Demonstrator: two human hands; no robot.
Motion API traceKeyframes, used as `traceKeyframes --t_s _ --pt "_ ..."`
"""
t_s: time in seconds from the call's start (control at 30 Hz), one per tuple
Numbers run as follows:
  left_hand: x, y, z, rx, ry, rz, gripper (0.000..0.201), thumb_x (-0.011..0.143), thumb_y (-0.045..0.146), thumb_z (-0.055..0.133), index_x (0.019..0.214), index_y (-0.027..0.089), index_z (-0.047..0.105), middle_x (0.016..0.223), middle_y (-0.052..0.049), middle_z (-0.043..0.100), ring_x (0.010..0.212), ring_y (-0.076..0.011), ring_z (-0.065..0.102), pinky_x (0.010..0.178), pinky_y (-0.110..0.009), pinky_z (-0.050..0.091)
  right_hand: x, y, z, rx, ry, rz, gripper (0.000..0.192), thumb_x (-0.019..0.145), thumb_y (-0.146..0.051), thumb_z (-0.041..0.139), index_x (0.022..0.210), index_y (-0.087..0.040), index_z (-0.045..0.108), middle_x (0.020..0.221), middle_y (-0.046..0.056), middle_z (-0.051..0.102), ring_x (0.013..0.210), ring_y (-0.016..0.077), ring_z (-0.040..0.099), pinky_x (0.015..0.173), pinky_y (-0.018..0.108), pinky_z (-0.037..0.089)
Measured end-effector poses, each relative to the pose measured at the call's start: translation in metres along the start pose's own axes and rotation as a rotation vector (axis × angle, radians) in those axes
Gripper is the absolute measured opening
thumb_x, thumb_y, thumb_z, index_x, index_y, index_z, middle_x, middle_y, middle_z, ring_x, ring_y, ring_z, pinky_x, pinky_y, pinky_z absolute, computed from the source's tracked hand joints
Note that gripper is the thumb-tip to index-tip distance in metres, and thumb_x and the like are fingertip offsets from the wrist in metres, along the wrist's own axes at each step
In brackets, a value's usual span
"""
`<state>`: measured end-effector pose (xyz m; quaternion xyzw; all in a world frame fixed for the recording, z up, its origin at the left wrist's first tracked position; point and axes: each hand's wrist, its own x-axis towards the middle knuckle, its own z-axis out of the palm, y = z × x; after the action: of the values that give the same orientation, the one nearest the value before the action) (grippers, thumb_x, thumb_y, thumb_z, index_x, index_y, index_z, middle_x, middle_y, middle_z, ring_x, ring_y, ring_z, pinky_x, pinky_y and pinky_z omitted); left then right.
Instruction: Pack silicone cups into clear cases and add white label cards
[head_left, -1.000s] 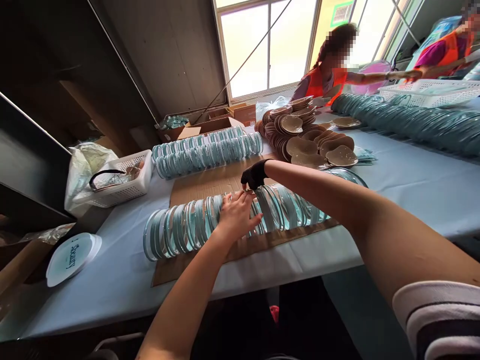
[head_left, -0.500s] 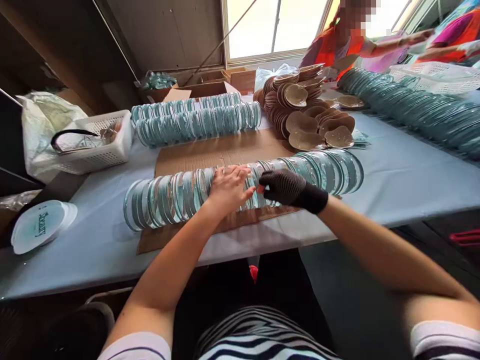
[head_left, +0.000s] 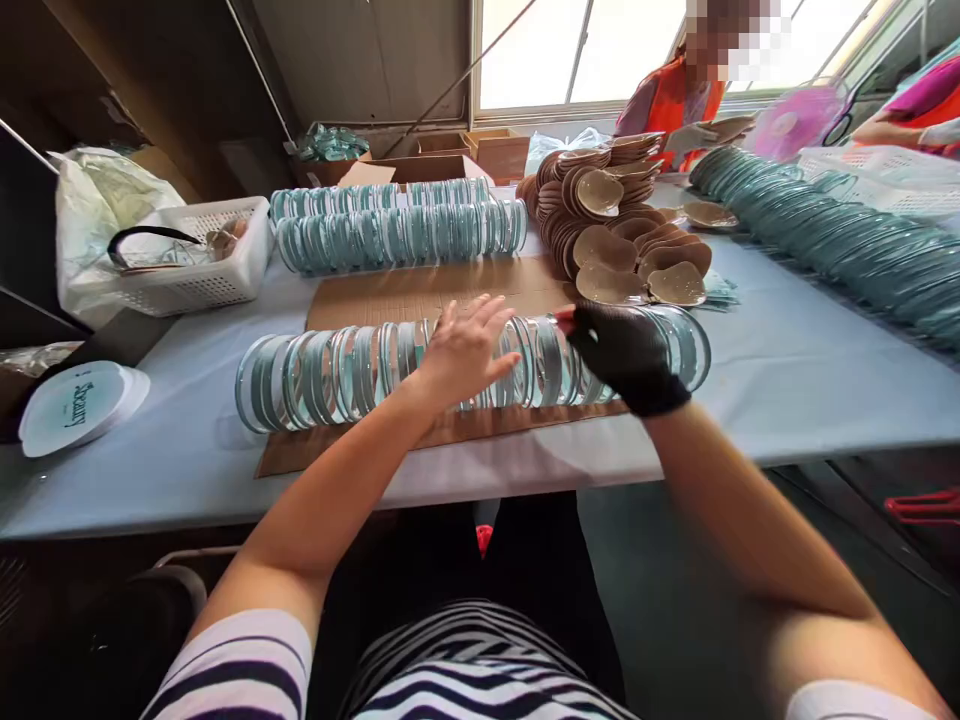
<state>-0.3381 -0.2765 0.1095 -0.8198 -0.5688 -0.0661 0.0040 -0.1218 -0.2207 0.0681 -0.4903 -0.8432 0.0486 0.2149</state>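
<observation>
Our near row of lids [head_left: 322, 375] lies on its side on the cardboard [head_left: 420, 295], long axis running left-right across the desk [head_left: 810, 370], each disc standing on edge.

Left hand [head_left: 461, 350] sits on top of the row about mid-length, fingers spread and flat over the disc edges: an open grip, pressing rather than clamping, nothing enclosed.

Right hand [head_left: 626, 355], in a black glove, is on the same row just right of the left, fingers curled over the top edges. We can't tell whether that grip has closed on a single lid or is just resting on the stack.

Key relation: both hands are on the row itself, left covering the middle, right covering the section toward the right end. The long loose stretch runs leftward from the left hand, so left is the nearer hand for it; the short right end lies just past the glove.

Two more rows [head_left: 397, 235] lie parallel beyond the cardboard, well apart from both hands. Tan pads [head_left: 615, 250] are heaped far right of those, and a white basket [head_left: 195, 285] sits at far left.
</observation>
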Motion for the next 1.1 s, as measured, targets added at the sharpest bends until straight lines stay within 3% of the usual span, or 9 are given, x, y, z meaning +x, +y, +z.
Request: traceKeyframes --t_s 0.1,0.2,0.3,0.43,0.57,0.7,0.8,0.97,1.1 --pt "0.014 0.013 0.012 0.027 -0.052 0.029 0.067 0.092 0.056 0.048 0.145 0.014 0.042 0.152 -0.012 0.043 0.141 -0.0267 0.037 0.117 -0.052 0.026 0.077 0.015 -0.010 -0.077 -0.411 -0.076 0.034 0.087 -0.025 0.055 0.115 -0.017 0.072 0.108 0.010 0.074 0.094 0.0222 0.068 0.082 0.030 0.048" --pt "0.020 0.016 0.024 0.054 -0.040 0.044 0.068 0.092 0.059 0.047 0.143 0.014 0.044 0.148 -0.012 0.049 0.136 -0.0254 0.045 0.115 -0.051 0.030 0.131 0.013 0.003 -0.033 -0.757 -0.175 0.042 0.078 -0.015 0.062 0.119 -0.013 0.070 0.104 0.009 0.074 0.086 0.0171 0.066 0.078 0.026 0.048" --pt "0.017 0.013 0.029 0.065 -0.010 0.055 0.069 0.092 0.062 0.045 0.143 0.015 0.043 0.148 -0.012 0.050 0.134 -0.0252 0.046 0.114 -0.050 0.031 0.153 0.007 0.018 -0.004 -0.958 -0.169 0.047 0.074 -0.008 0.061 0.120 -0.008 0.068 0.087 0.006 0.072 0.069 0.0124 0.058 0.069 0.025 0.046" --pt "0.015 0.011 0.031 0.076 -0.001 0.071 0.069 0.092 0.063 0.043 0.143 0.016 0.043 0.147 -0.011 0.050 0.134 -0.0264 0.046 0.113 -0.051 0.031 0.158 0.004 0.023 0.054 -1.132 -0.105 0.047 0.070 -0.005 0.061 0.117 -0.006 0.067 0.063 -0.004 0.058 0.056 0.0084 0.046 0.061 0.024 0.042" --pt "0.015 0.012 0.032 0.091 -0.009 0.064 0.069 0.092 0.062 0.043 0.144 0.017 0.043 0.148 -0.012 0.049 0.134 -0.0279 0.046 0.114 -0.052 0.030 0.155 0.001 0.022 0.064 -1.085 -0.197 0.037 0.067 -0.002 0.062 0.103 -0.005 0.071 0.064 -0.003 0.060 0.060 0.0097 0.048 0.065 0.025 0.041" --pt "0.016 0.012 0.031 0.101 -0.020 0.052 0.068 0.092 0.062 0.042 0.144 0.018 0.043 0.148 -0.012 0.049 0.135 -0.0270 0.046 0.114 -0.050 0.030 0.147 -0.002 0.011 -0.035 -0.854 -0.384 0.024 0.066 -0.003 0.059 0.086 -0.006 0.073 0.075 0.004 0.069 0.068 0.0131 0.054 0.069 0.028 0.041" --pt "0.016 0.012 0.029 0.100 -0.036 0.041 0.067 0.092 0.062 0.043 0.144 0.019 0.044 0.149 -0.011 0.048 0.136 -0.0263 0.045 0.114 -0.049 0.030 0.129 0.007 -0.006 0.089 -0.735 -0.375 0.025 0.067 -0.006 0.056 0.086 -0.009 0.073 0.077 0.003 0.072 0.069 0.0128 0.057 0.068 0.025 0.042" --pt "0.016 0.013 0.025 0.097 -0.068 0.026 0.069 0.091 0.062 0.046 0.145 0.019 0.041 0.150 -0.011 0.047 0.137 -0.0264 0.044 0.115 -0.048 0.028 0.042 0.012 -0.023 0.284 -0.463 -0.383 0.021 0.074 -0.014 0.056 0.085 -0.015 0.073 0.080 0.003 0.073 0.070 0.0130 0.062 0.067 0.023 0.042" --pt "0.015 0.014 0.025 0.078 -0.074 0.015 0.068 0.091 0.061 0.047 0.145 0.020 0.042 0.150 -0.011 0.047 0.136 -0.0265 0.045 0.116 -0.047 0.026 -0.053 -0.009 0.006 0.016 -0.350 -0.242 0.027 0.087 -0.022 0.048 0.095 -0.018 0.074 0.091 0.010 0.074 0.072 0.0194 0.065 0.060 0.028 0.037"
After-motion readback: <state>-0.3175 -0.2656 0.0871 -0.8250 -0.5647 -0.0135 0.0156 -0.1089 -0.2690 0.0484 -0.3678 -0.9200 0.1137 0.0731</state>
